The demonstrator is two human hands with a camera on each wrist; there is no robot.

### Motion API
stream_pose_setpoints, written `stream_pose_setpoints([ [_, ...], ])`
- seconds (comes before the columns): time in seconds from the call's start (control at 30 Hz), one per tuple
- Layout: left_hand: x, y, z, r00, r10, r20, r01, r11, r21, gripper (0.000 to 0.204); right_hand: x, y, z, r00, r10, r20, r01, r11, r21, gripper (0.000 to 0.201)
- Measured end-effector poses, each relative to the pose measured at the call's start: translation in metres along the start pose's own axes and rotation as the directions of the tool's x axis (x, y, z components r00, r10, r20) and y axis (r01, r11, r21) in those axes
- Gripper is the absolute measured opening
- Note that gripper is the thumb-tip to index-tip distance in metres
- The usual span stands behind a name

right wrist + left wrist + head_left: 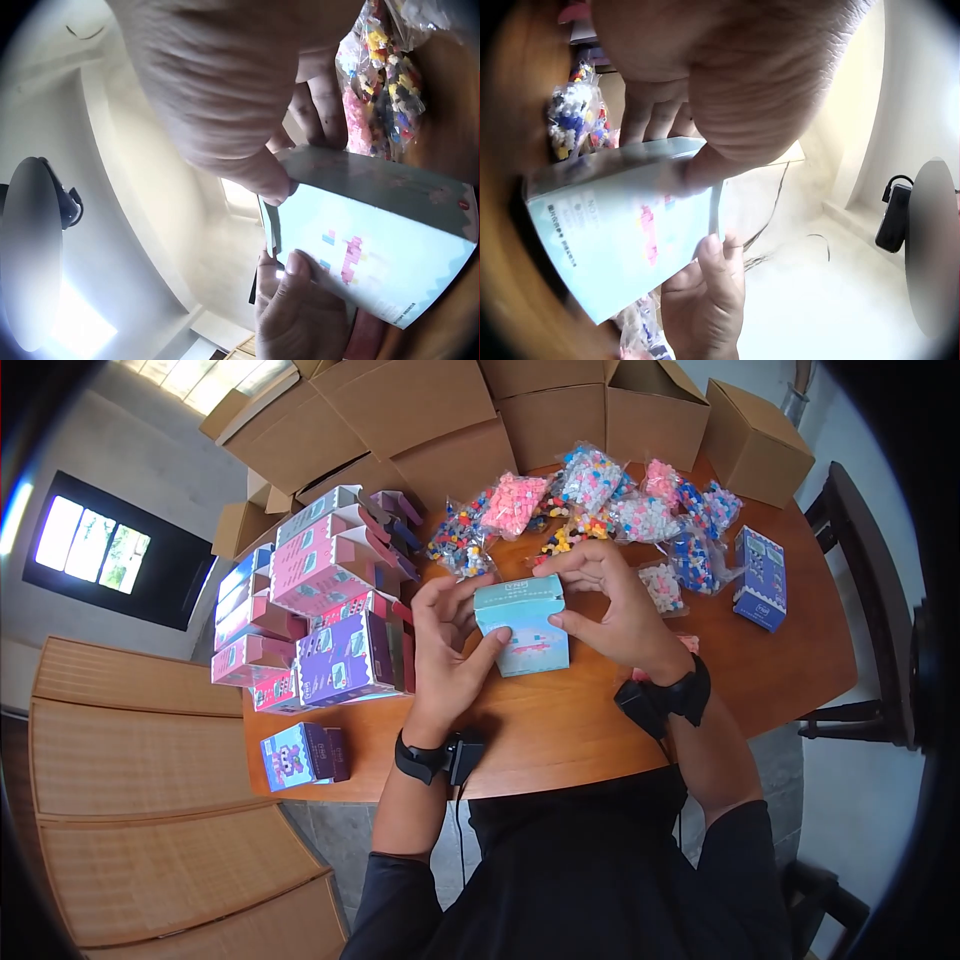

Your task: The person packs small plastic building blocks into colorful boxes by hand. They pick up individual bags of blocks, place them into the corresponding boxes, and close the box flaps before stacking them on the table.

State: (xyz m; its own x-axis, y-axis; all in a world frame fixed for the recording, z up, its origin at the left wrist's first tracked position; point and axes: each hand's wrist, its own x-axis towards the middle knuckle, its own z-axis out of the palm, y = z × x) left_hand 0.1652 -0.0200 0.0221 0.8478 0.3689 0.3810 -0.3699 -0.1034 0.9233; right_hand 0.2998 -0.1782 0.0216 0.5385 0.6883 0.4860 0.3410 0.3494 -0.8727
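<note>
A light teal cardboard box (pixel 533 648) with a small pink picture on its front stands upright over the wooden table, before the person. My left hand (pixel 446 665) grips its left side, thumb on the front face and fingers behind. On the other side my right hand (pixel 622 615) holds the upper right edge, its thumb near the front corner and its fingers reaching toward the back of the top. The top panel (pixel 518 593) carries printed text and lies nearly level. In the right wrist view, a narrow gap shows along the flap (pixel 268 225) by the thumbs.
Pink, purple and blue boxes (pixel 335 655) are stacked at the left, a small blue-purple box (pixel 297 755) nearer the front edge. Clear bags of colourful small pieces (pixel 590 480) spread across the back. A purple box (pixel 760 578) stands at the right. Large brown cartons (pixel 400 410) line the far side.
</note>
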Motion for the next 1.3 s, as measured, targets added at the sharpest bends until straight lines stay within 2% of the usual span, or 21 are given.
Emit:
stream_pose_setpoints([
  [0.07, 0.0, -0.002, -0.001, 0.999, -0.002, 0.037, 0.0, 0.997, 0.073, 0.061, 0.001, -0.011, 0.0, 1.0, -0.026, 0.009, 0.027, 0.996, -0.089, 0.034],
  [0.17, -0.002, -0.002, -0.003, 0.996, -0.015, 0.086, 0.006, 0.994, 0.112, 0.06, 0.005, -0.013, -0.003, 0.971, -0.166, 0.17, 0.217, 0.913, -0.345, 0.033],
  [0.27, -0.002, 0.0, -0.003, 0.991, -0.044, 0.13, 0.03, 0.994, 0.108, 0.061, 0.003, -0.007, -0.001, 0.984, -0.109, 0.143, 0.148, 0.942, -0.3, 0.026],
  [0.37, -0.002, 0.004, -0.002, 0.987, -0.057, 0.153, 0.034, 0.989, 0.147, 0.06, 0.003, -0.007, 0.002, 0.999, -0.023, 0.048, 0.031, 0.983, -0.183, 0.021],
  [0.47, -0.001, 0.004, -0.003, 0.985, -0.046, 0.163, 0.018, 0.985, 0.17, 0.061, 0.004, -0.005, 0.001, 0.994, -0.081, 0.077, 0.098, 0.962, -0.254, 0.022],
  [0.57, -0.003, 0.007, -0.003, 0.981, -0.101, 0.168, 0.077, 0.987, 0.143, 0.062, 0.003, -0.008, 0.0, 0.995, -0.018, 0.098, 0.041, 0.972, -0.233, 0.023],
  [0.6, -0.003, 0.008, -0.003, 0.977, -0.131, 0.17, 0.11, 0.986, 0.128, 0.062, 0.003, -0.009, -0.001, 0.991, -0.015, 0.136, 0.044, 0.976, -0.214, 0.024],
  [0.67, -0.002, 0.005, -0.008, 0.963, -0.125, 0.238, 0.077, 0.977, 0.201, 0.061, 0.003, -0.012, -0.004, 0.977, -0.01, 0.213, 0.048, 0.983, -0.175, 0.025],
  [0.77, -0.002, 0.007, -0.012, 0.948, -0.145, 0.282, 0.064, 0.959, 0.277, 0.06, 0.004, -0.017, -0.009, 0.939, 0.062, 0.339, -0.041, 0.997, -0.069, 0.031],
  [0.9, -0.002, 0.01, -0.007, 0.956, -0.208, 0.205, 0.153, 0.955, 0.254, 0.063, 0.005, -0.023, -0.012, 0.923, 0.115, 0.367, -0.057, 0.985, -0.164, 0.035],
  [1.0, -0.002, 0.003, -0.003, 0.95, -0.267, 0.164, 0.26, 0.964, 0.06, 0.071, 0.007, -0.026, -0.016, 0.904, 0.166, 0.393, -0.051, 0.957, -0.286, 0.038],
  [1.07, -0.003, 0.0, -0.002, 0.955, -0.271, 0.122, 0.262, 0.961, 0.085, 0.075, 0.007, -0.025, -0.017, 0.903, 0.166, 0.396, -0.024, 0.941, -0.339, 0.039],
  [1.1, -0.003, 0.0, 0.0, 0.957, -0.272, 0.103, 0.262, 0.96, 0.096, 0.077, 0.006, -0.022, -0.016, 0.931, 0.143, 0.336, -0.033, 0.95, -0.311, 0.039],
  [1.2, -0.002, 0.002, 0.01, 0.99, -0.114, -0.088, 0.129, 0.975, 0.182, 0.082, 0.002, -0.01, -0.01, 0.991, 0.061, 0.116, -0.035, 0.975, -0.219, 0.04],
  [1.23, -0.002, 0.001, 0.01, 0.989, -0.096, -0.112, 0.118, 0.971, 0.209, 0.086, 0.003, -0.007, -0.01, 0.999, 0.02, 0.031, -0.014, 0.984, -0.18, 0.039],
  [1.3, -0.003, 0.005, 0.017, 0.999, 0.002, -0.036, 0.012, 0.924, 0.383, 0.087, 0.006, -0.008, -0.005, 0.991, -0.067, -0.117, 0.053, 0.991, -0.122, 0.037],
])
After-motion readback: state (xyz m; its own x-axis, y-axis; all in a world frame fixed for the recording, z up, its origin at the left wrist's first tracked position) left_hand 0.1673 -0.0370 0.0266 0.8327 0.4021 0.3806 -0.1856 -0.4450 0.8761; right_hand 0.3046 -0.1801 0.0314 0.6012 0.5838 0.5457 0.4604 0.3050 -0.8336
